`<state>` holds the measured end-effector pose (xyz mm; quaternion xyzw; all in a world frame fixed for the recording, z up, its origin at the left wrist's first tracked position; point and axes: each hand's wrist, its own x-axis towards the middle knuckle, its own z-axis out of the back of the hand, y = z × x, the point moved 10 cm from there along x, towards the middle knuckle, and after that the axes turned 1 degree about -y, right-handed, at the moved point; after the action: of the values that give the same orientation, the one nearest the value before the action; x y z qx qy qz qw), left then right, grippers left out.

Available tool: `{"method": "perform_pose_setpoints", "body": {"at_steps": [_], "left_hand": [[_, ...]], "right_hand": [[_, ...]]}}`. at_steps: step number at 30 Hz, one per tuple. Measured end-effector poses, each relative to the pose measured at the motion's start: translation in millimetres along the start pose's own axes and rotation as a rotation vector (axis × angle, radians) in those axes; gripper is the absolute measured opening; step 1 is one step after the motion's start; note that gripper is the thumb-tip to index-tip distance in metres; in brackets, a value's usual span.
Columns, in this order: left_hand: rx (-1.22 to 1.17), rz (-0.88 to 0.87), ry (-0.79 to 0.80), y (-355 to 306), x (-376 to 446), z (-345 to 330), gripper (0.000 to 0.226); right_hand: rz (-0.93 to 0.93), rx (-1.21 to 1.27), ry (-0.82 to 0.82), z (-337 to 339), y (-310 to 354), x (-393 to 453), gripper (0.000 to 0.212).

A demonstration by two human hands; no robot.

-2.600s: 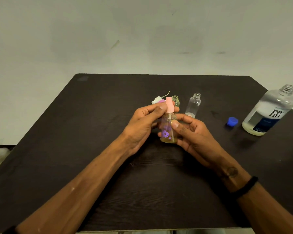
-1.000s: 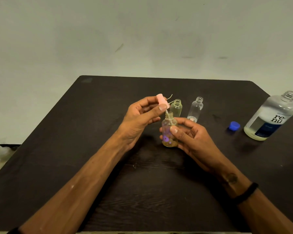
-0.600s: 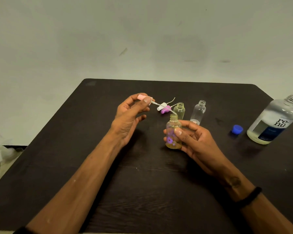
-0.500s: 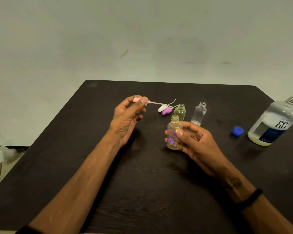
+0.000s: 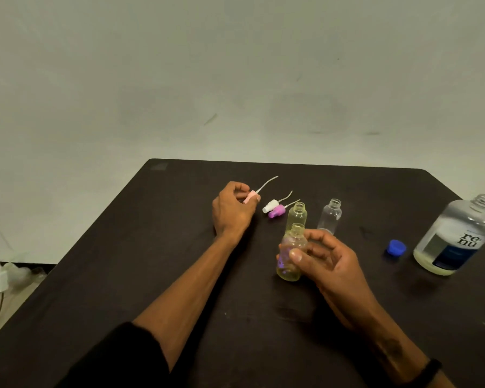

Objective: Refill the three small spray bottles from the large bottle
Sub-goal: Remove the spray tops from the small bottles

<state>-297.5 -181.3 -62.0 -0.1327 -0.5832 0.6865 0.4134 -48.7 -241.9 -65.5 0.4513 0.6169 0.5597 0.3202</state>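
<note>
Nearest the table's (image 5: 179, 345) front edge, toward the middle: the right hand (image 5: 324, 259) grips the flower-print spray bottle (image 5: 290, 254) w/ thumb across its front and fingers curled behind. Neck is open, a little yellowish liquid sits at the bottom, and the base looks lifted just off the tabletop (hard to be sure).

Next back, the other two small bottles stand upright and uncapped: yellow-tinted bottle (image 5: 297, 215) just behind the held one, clear bottle (image 5: 331, 215) beside it to the right.

Left of those, the left hand (image 5: 231, 210) is knuckles-up, pinching the pink sprayer head (image 5: 251, 196) btwn thumb and fingers, dip tube sticking out toward the far edge. White sprayer head (image 5: 270, 205) and purple sprayer head (image 5: 277, 211) already lie on the table just right of it.

Step in hand, I'd say: lay the pink head down next to those two, tube clear of the bottles so nothing gets knocked. Then stand the held bottle w/ the others, necks up.

By the right edge: blue cap (image 5: 396, 247), and the large bottle (image 5: 457, 239), open, w/ only a low band of liquid left. Pour slow, necks are narrow.
</note>
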Motion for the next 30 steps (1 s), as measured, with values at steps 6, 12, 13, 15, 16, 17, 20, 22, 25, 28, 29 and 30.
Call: {"method": "perform_pose_setpoints", "body": {"at_steps": [6, 12, 13, 15, 16, 17, 20, 22, 25, 28, 29, 30], "left_hand": [[0.203, 0.004, 0.071, 0.7, 12.9, -26.0, 0.016], [0.254, -0.054, 0.074, -1.2, 13.0, -28.7, 0.014], [0.261, -0.063, 0.073, -2.1, 12.7, -28.8, 0.015], [0.272, -0.067, 0.079, -2.0, 13.3, -30.1, 0.017], [0.266, -0.06, 0.081, -1.3, 13.6, -30.1, 0.019], [0.25, -0.049, 0.077, -0.6, 13.6, -29.3, 0.021], [0.091, -0.032, 0.021, -4.8, 11.3, -16.4, 0.028], [-0.045, 0.008, -0.075, -4.1, 8.1, 3.6, 0.031], [-0.174, 0.08, -0.176, 6.9, -3.0, 32.6, 0.034], [-0.226, 0.085, -0.147, 13.6, -18.5, 47.1, 0.035], [-0.227, 0.075, -0.125, 13.2, -23.2, 50.7, 0.035], [-0.226, 0.063, -0.1, 12.3, -27.7, 53.0, 0.034]], "right_hand": [[0.105, -0.159, -0.066, 8.3, 12.0, -1.6, 0.046], [0.159, -0.324, -0.139, 8.9, 17.8, -1.4, 0.046], [0.163, -0.34, -0.152, 8.6, 16.8, -1.8, 0.047], [0.175, -0.378, -0.163, 3.1, 16.4, -1.5, 0.047], [0.185, -0.401, -0.169, -1.2, 16.9, -0.9, 0.046], [0.192, -0.415, -0.179, -5.5, 17.2, 0.0, 0.045], [0.2, -0.449, -0.209, -22.3, 15.1, 6.0, 0.044], [0.195, -0.468, -0.239, -34.0, 11.4, 13.8, 0.046], [0.193, -0.495, -0.271, -51.7, 8.0, 27.1, 0.052], [0.219, -0.55, -0.271, -67.7, 7.5, 39.0, 0.05], [0.229, -0.556, -0.276, -71.4, 7.4, 42.5, 0.049], [0.238, -0.558, -0.282, -74.3, 7.5, 44.4, 0.047]]}}
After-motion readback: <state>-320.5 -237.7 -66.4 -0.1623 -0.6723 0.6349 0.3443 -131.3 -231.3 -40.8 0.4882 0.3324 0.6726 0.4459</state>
